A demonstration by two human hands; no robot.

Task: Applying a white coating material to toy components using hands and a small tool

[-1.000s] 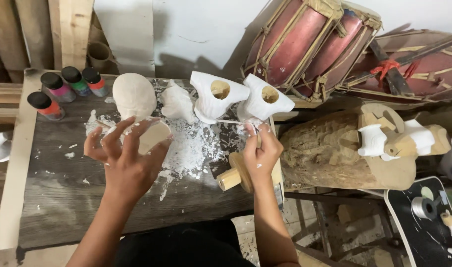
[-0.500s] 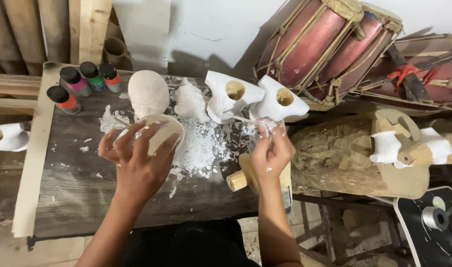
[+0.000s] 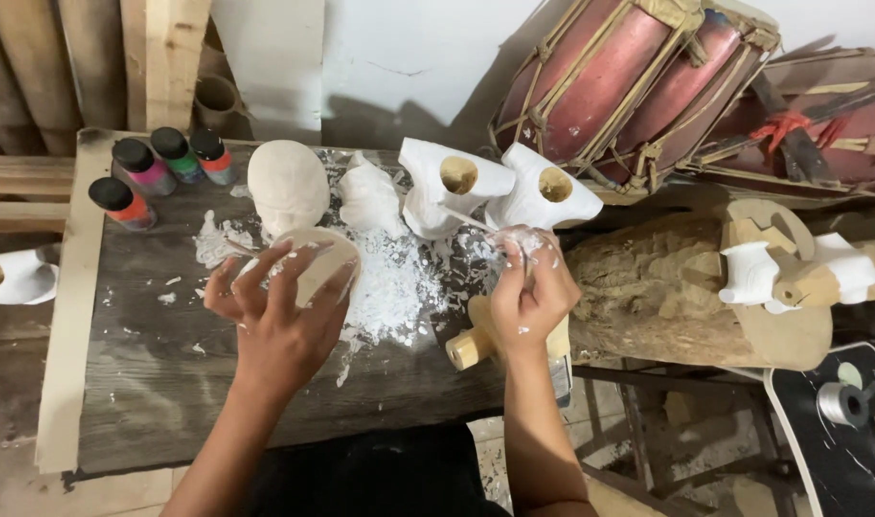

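Observation:
My left hand [image 3: 279, 321] holds a round, pale wooden piece [image 3: 320, 257] by its edge over the dark wooden board [image 3: 159, 373], fingers spread around it. My right hand [image 3: 528, 292], smeared with white paste, pinches a thin stick [image 3: 464, 221] whose tip points toward a white-coated hollow carving [image 3: 452, 182]. Just under the right wrist a wooden handle [image 3: 468, 347] lies on the board. A bare carved wooden head [image 3: 286, 184] stands just beyond my left hand, beside a patch of spilled white paste [image 3: 391, 280].
Several paint bottles [image 3: 142, 168] stand at the board's far left. Two more white-coated carvings [image 3: 370, 196] [image 3: 545, 196] sit at the back. To the right are a rough log [image 3: 648, 287] with a wooden figure [image 3: 782, 273], and red drums [image 3: 629, 77] behind it.
My right hand has lifted the stick slightly toward the white carvings. The left hand keeps its hold on the round piece. The view has shifted a little to the left.

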